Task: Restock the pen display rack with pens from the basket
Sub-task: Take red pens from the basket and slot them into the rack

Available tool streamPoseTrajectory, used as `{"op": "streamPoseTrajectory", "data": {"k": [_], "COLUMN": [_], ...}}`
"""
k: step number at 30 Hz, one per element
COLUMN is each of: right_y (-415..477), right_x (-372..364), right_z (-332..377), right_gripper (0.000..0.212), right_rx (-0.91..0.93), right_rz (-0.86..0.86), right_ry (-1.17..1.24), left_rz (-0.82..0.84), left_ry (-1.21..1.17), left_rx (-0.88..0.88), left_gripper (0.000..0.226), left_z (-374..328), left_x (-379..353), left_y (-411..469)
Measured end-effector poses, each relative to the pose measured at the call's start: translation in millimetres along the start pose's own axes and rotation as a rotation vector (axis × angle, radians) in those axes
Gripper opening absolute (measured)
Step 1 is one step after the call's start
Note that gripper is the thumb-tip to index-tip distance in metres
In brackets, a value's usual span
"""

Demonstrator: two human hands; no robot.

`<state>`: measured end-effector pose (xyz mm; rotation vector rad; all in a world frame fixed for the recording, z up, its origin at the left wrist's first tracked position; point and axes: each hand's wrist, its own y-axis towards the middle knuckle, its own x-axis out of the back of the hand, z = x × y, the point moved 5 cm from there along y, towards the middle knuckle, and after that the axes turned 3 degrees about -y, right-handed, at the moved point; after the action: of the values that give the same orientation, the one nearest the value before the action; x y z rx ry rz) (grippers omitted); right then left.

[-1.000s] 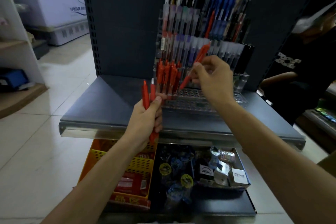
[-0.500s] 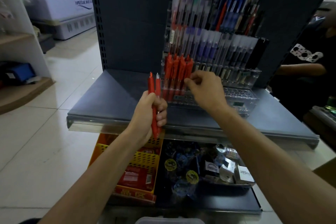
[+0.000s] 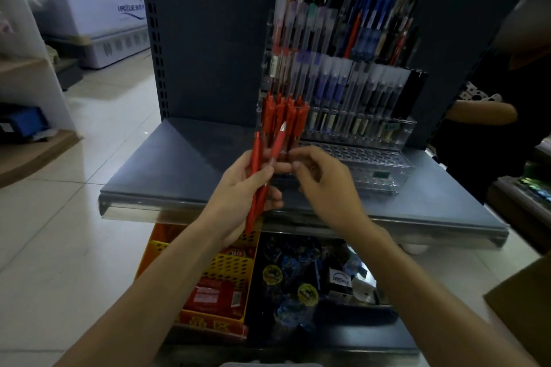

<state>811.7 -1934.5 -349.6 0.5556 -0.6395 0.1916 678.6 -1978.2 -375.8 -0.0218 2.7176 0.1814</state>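
Note:
My left hand grips two red pens upright in front of the shelf edge. One of them leans right, with its pale tip up. My right hand is beside it, thumb and forefinger curved toward the leaning pen with a small gap, and holds nothing. Behind both hands, the clear pen display rack stands on the grey shelf. A cluster of red pens fills its lower left slots. Below the shelf sits the yellow-orange basket.
Rows of blue, black and clear-capped pens fill the upper rack. A tray of packaged goods lies right of the basket. Another person's arm is at the right of the shelf. White freezers stand at the far left.
My right hand set its red pen into the rack's red cluster, then drew back to my left hand. One pen in my left hand now leans to the right.

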Motion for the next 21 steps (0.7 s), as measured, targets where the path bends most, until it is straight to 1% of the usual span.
{"op": "streamPoseTrajectory", "data": {"k": [2, 4, 5, 8, 9, 13, 17, 19, 21], "right_y": [-4, -7, -9, -15, -17, -23, -26, -23, -21], "right_x": [5, 8, 7, 7, 8, 13, 14, 14, 17], "right_z": [9, 17, 19, 16, 15, 13, 18, 15, 8], "right_gripper": [0.021, 0.028, 0.029, 0.024, 0.024, 0.032, 0.024, 0.025, 0.025], "right_rx": [0.104, 0.207, 0.229, 0.154, 0.141, 0.273, 0.414, 0.408, 0.367], "right_rz": [-0.043, -0.044, -0.037, -0.104, -0.131, -0.202, -0.248, -0.239, -0.242], "right_ry": [-0.034, -0.082, -0.078, 0.08, 0.094, -0.187, -0.382, -0.466, -0.5], "left_rz": [-0.004, -0.009, -0.008, -0.032, -0.056, -0.091, -0.067, -0.072, -0.051], "left_ry": [0.005, -0.007, -0.008, 0.0, -0.013, -0.103, -0.051, -0.023, 0.005], "left_rx": [0.014, 0.027, 0.022, -0.038, -0.051, -0.044, -0.04, -0.027, -0.013], "left_gripper": [0.023, 0.025, 0.027, 0.028, 0.026, 0.026, 0.027, 0.025, 0.023], "left_z": [3, 6, 7, 6, 6, 6, 11, 14, 15], "left_x": [-2, -3, -3, -4, -4, -4, -10, -11, -13], "left_y": [-1, -1, 0, 1, 1, 3, 4, 4, 6]}}
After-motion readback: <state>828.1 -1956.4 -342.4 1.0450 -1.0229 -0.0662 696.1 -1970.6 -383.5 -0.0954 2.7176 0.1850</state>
